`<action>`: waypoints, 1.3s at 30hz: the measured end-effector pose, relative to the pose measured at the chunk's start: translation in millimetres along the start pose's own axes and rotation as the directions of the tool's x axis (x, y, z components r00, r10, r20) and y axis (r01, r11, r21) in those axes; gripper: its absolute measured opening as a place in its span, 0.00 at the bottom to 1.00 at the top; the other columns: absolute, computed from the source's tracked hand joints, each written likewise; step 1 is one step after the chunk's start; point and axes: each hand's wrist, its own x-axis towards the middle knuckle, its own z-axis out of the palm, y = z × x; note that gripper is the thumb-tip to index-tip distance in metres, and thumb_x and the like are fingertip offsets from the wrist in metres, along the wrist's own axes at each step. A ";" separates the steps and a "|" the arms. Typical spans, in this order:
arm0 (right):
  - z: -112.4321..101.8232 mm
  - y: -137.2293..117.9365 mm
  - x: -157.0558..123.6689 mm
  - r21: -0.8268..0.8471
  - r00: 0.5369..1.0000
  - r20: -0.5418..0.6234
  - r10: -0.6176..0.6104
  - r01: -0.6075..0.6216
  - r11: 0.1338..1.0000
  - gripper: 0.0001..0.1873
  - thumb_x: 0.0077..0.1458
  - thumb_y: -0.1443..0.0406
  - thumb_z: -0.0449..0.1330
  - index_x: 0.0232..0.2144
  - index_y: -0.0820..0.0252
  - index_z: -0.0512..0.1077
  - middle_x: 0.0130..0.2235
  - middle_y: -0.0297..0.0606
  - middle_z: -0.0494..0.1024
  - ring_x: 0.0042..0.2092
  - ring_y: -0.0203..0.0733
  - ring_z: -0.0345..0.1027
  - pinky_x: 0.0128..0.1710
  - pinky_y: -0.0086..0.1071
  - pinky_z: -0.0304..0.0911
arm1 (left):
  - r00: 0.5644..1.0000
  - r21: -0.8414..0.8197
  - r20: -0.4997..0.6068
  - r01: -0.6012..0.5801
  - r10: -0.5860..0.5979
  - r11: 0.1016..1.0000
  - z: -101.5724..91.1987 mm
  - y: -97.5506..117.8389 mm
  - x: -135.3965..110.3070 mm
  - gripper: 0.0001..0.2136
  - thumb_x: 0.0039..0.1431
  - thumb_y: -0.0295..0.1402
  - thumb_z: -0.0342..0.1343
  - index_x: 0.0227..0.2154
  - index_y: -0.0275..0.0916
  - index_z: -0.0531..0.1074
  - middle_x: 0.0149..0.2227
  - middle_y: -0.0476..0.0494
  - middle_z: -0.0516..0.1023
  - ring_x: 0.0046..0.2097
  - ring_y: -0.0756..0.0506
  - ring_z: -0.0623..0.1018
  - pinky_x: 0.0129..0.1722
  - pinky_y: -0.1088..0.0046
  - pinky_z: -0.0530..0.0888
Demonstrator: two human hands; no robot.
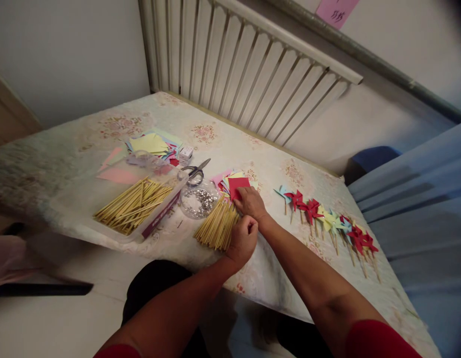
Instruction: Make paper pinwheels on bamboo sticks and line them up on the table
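My left hand (243,240) is curled closed at the right end of a loose pile of wooden sticks (216,226) on the table; what its fingers pinch is hidden. My right hand (250,203) reaches just beyond it, fingers bent down onto a small stack of coloured paper squares (235,185) with a red one on top. A clear round dish of shiny pins (199,201) stands just left of the sticks.
A clear plastic box holding more sticks (135,205) sits to the left, with scissors (195,172) and another stack of coloured paper (154,144) behind. A row of finished paper pinwheels (329,219) lies to the right. A white radiator (248,69) stands behind the floral tablecloth (66,149).
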 end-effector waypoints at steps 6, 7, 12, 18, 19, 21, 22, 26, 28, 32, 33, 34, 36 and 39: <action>8.8 5.0 0.5 0.058 0.996 -0.045 0.071 -0.069 0.996 0.12 0.62 0.65 0.51 0.40 0.62 0.73 0.39 0.45 0.77 0.42 0.46 0.65 0.44 0.34 0.56 | 1.000 0.008 0.003 -0.009 0.009 1.000 1.7 -4.5 0.6 0.06 0.57 0.26 0.50 0.25 0.38 0.66 0.25 0.51 0.70 0.29 0.51 0.69 0.32 0.75 0.63; 9.9 6.9 1.0 0.078 0.992 -0.058 0.108 -0.104 0.992 0.13 0.63 0.65 0.50 0.38 0.62 0.73 0.38 0.45 0.77 0.41 0.45 0.65 0.43 0.34 0.56 | 1.000 0.010 0.003 -0.011 0.011 1.000 1.9 -4.9 0.6 0.06 0.57 0.25 0.50 0.25 0.38 0.66 0.25 0.51 0.70 0.29 0.51 0.69 0.32 0.75 0.63; 8.9 19.8 6.6 0.306 0.902 -0.134 0.409 -0.355 0.883 0.16 0.61 0.64 0.49 0.33 0.61 0.76 0.32 0.41 0.79 0.34 0.41 0.67 0.37 0.32 0.56 | 1.000 -0.003 0.017 0.007 -0.007 1.000 2.4 -7.0 0.9 0.06 0.56 0.25 0.49 0.25 0.38 0.66 0.25 0.52 0.69 0.29 0.51 0.68 0.31 0.75 0.62; -2.3 40.1 13.3 0.586 0.727 -0.254 0.638 -0.409 0.700 0.14 0.53 0.60 0.52 0.27 0.61 0.75 0.27 0.38 0.78 0.31 0.41 0.65 0.35 0.32 0.57 | 0.994 -0.045 0.068 0.092 -0.089 0.995 2.5 -11.6 4.8 0.05 0.55 0.26 0.50 0.25 0.38 0.67 0.24 0.52 0.69 0.28 0.51 0.68 0.30 0.76 0.62; -4.9 43.6 13.0 0.628 0.701 -0.263 0.663 -0.397 0.670 0.13 0.51 0.60 0.52 0.24 0.60 0.74 0.26 0.37 0.77 0.30 0.41 0.64 0.34 0.32 0.56 | 0.991 -0.055 0.076 0.118 -0.113 0.992 2.0 -11.9 6.1 0.05 0.54 0.26 0.50 0.25 0.38 0.67 0.24 0.52 0.69 0.28 0.51 0.68 0.29 0.76 0.62; -10.9 50.2 10.1 0.704 0.647 -0.268 0.714 -0.374 0.603 0.11 0.48 0.60 0.54 0.21 0.59 0.71 0.22 0.33 0.73 0.27 0.39 0.62 0.31 0.31 0.55 | 0.982 -0.084 0.091 0.172 -0.164 0.982 0.6 -11.9 8.9 0.05 0.54 0.27 0.50 0.25 0.38 0.66 0.24 0.52 0.69 0.28 0.52 0.69 0.29 0.76 0.63; -14.3 53.2 7.5 0.738 0.623 -0.260 0.738 -0.365 0.568 0.10 0.47 0.60 0.55 0.19 0.58 0.69 0.20 0.31 0.71 0.26 0.38 0.60 0.29 0.31 0.55 | 0.976 -0.104 0.102 0.201 -0.191 0.974 -0.3 -11.6 10.3 0.05 0.55 0.28 0.50 0.25 0.38 0.66 0.24 0.52 0.69 0.27 0.52 0.69 0.29 0.76 0.63; -30.0 60.2 -10.6 0.874 0.554 -0.188 0.811 -0.281 0.395 0.09 0.43 0.60 0.58 0.18 0.57 0.65 0.17 0.26 0.65 0.24 0.34 0.57 0.24 0.28 0.54 | 0.936 -0.205 0.180 0.336 -0.302 0.919 -2.9 -8.6 14.1 0.04 0.56 0.29 0.50 0.26 0.38 0.66 0.25 0.51 0.70 0.25 0.52 0.69 0.26 0.76 0.64; -38.0 60.4 -23.1 0.953 0.548 -0.108 0.830 -0.182 0.243 0.07 0.41 0.61 0.60 0.20 0.57 0.67 0.19 0.25 0.68 0.23 0.33 0.59 0.24 0.27 0.57 | 0.915 -0.272 0.215 0.392 -0.342 0.879 -3.3 -6.6 15.0 0.04 0.56 0.30 0.51 0.27 0.38 0.66 0.26 0.50 0.71 0.24 0.52 0.69 0.26 0.75 0.64; -50.2 54.3 -51.7 0.997 0.586 0.062 0.808 -0.004 -0.074 0.08 0.37 0.63 0.64 0.23 0.58 0.69 0.22 0.26 0.73 0.23 0.32 0.64 0.25 0.27 0.63 | 0.890 -0.448 0.255 0.455 -0.377 0.770 -3.5 -3.9 17.4 0.06 0.55 0.32 0.55 0.32 0.35 0.68 0.32 0.44 0.74 0.30 0.50 0.75 0.31 0.73 0.69; -52.3 51.3 -59.1 0.992 0.596 0.092 0.798 0.014 -0.125 0.09 0.37 0.64 0.65 0.23 0.58 0.69 0.22 0.26 0.73 0.23 0.32 0.64 0.24 0.26 0.64 | 0.887 -0.494 0.271 0.462 -0.374 0.737 -3.6 -3.7 18.2 0.08 0.54 0.33 0.57 0.34 0.35 0.68 0.35 0.43 0.75 0.33 0.49 0.77 0.34 0.72 0.70; -54.0 47.9 -66.4 0.986 0.607 0.116 0.786 0.027 -0.166 0.10 0.36 0.65 0.66 0.23 0.58 0.69 0.22 0.26 0.74 0.23 0.31 0.66 0.25 0.26 0.65 | 0.884 -0.536 0.292 0.467 -0.365 0.703 -3.8 -3.6 19.0 0.11 0.53 0.34 0.59 0.37 0.35 0.69 0.36 0.41 0.76 0.36 0.48 0.77 0.36 0.71 0.71; -56.3 39.3 -80.2 0.971 0.629 0.155 0.762 0.046 -0.235 0.10 0.37 0.66 0.67 0.26 0.58 0.71 0.25 0.27 0.77 0.25 0.32 0.69 0.26 0.26 0.68 | 0.877 -0.609 0.338 0.480 -0.341 0.632 -4.4 -3.5 20.3 0.16 0.50 0.35 0.63 0.40 0.35 0.70 0.38 0.40 0.77 0.40 0.46 0.77 0.40 0.70 0.70; -57.1 24.6 -97.8 0.949 0.652 0.198 0.731 0.059 -0.310 0.13 0.37 0.67 0.68 0.30 0.58 0.74 0.31 0.30 0.80 0.29 0.34 0.73 0.29 0.26 0.70 | 0.863 -0.672 0.420 0.503 -0.280 0.543 -4.7 -3.6 21.3 0.18 0.46 0.36 0.67 0.39 0.35 0.72 0.39 0.40 0.77 0.41 0.47 0.77 0.41 0.71 0.69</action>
